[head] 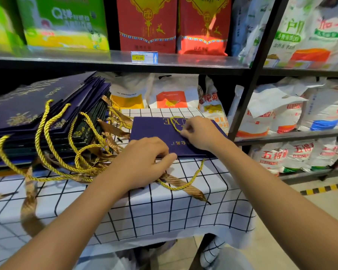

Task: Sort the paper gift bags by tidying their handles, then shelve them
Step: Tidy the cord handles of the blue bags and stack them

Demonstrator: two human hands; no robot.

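A person tidies the handles of a purple gift bag (156, 131) lying flat on a bench (164, 211) draped in a white, black-gridded cloth, in front of stocked store shelves. Nearest the camera, the left hand (142, 158) rests at the bag's near edge, fingers curled down where a gold rope handle (193, 178) and a brown ribbon (183, 186) spill over the cloth toward the bench edge; whether that grip actually pinches the cord cannot be told, since the fingertips are hidden under the hand. Just beyond, the right hand (199, 133) sits on the bag's face, its grip pinched on the second gold handle loop (175, 123), which curls back across the printed lettering.

The bag's long axis runs left to right, its opening toward the person, so the loose near handle lies directly below the left hand, the closer of the two to it; tucking it in looks like the next job.

To the left, a stack of purple bags (37, 110) leans with tangled gold handles dangling. Behind, the shelf (125, 63) carries red and green boxes above white sacks; their print is blurred.
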